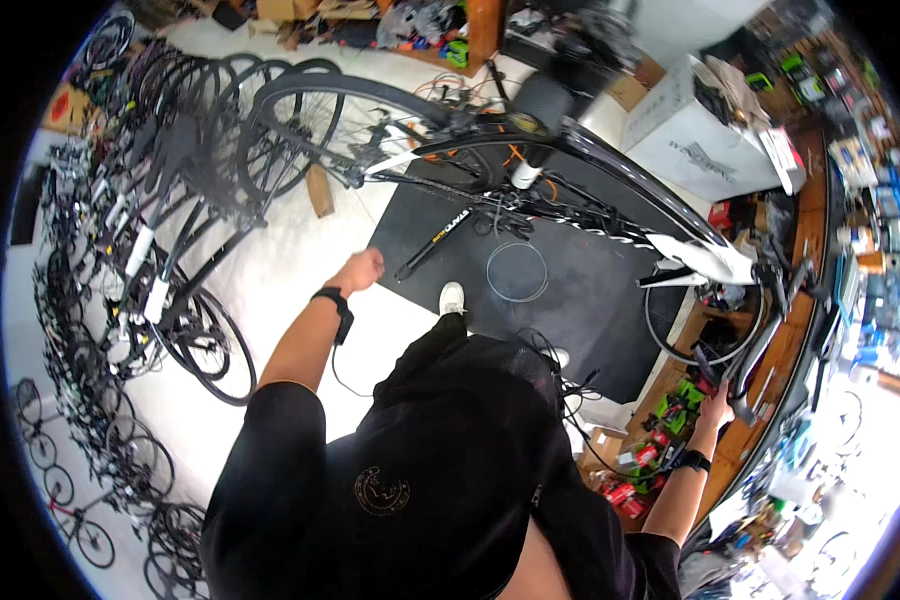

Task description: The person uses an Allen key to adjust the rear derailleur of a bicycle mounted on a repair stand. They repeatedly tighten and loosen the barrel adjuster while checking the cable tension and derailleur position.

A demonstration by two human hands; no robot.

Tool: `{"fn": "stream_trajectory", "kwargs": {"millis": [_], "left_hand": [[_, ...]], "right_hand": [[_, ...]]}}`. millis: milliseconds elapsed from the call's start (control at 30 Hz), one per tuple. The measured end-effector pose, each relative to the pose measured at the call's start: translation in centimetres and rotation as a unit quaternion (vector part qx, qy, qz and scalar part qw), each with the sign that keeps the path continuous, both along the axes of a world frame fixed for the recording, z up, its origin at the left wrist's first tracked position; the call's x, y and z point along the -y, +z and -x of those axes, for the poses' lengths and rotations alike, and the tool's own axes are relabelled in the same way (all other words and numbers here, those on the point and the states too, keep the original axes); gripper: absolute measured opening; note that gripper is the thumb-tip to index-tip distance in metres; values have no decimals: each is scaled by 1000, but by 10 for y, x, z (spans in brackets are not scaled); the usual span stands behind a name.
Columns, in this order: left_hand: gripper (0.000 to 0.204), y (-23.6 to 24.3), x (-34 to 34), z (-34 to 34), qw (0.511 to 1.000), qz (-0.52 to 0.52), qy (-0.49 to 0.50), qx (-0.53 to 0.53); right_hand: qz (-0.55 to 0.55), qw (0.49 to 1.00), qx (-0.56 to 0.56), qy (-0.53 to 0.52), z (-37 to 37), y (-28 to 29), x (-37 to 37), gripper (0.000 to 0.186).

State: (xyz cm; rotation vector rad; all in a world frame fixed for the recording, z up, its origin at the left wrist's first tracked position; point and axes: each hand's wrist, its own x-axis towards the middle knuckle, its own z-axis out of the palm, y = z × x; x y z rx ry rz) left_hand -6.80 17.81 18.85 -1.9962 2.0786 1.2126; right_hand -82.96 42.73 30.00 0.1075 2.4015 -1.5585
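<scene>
A black-and-white road bicycle (660, 200) stretches across the upper middle, held at a dark repair stand (540, 105). Its rear wheel (255, 130) is at the left and its front wheel (650, 320) at the right. My right hand (714, 408) is closed at the brake lever (708, 368) of the drop handlebar (770, 345); the fingers are partly hidden. Away from the bicycle, my left hand (360, 270) hangs in the air with its fingers curled and nothing visible in them. Near it, a black bar with white lettering (435, 243) slants over the mat's edge.
A thin cable loop (517, 272) lies on the black floor mat (590, 330). Along the right runs a wooden workbench (815, 215), with boxed parts (650, 450) beneath. Many bicycles (130, 450) crowd the left side. A large white box (690, 140) stands at the back right.
</scene>
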Motion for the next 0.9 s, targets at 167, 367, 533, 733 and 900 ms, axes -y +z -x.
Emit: {"fn": "stream_trajectory", "kwargs": {"millis": [167, 367, 533, 733, 900], "left_hand": [[22, -5, 45, -44, 992, 29, 114, -46], [26, -32, 85, -54, 954, 108, 257, -109], [42, -32, 111, -57, 923, 134, 345, -107], [65, -75, 146, -75, 865, 70, 471, -161], [68, -85, 146, -82, 873, 106, 439, -185]], "right_hand": [[-80, 981, 29, -176, 5, 12, 34, 52], [-658, 658, -247, 270, 34, -10, 12, 48], [-606, 731, -187, 252, 95, -42, 9, 39], [-419, 821, -174, 347, 144, -64, -20, 24], [-522, 806, -143, 240, 111, -50, 4, 38]]}}
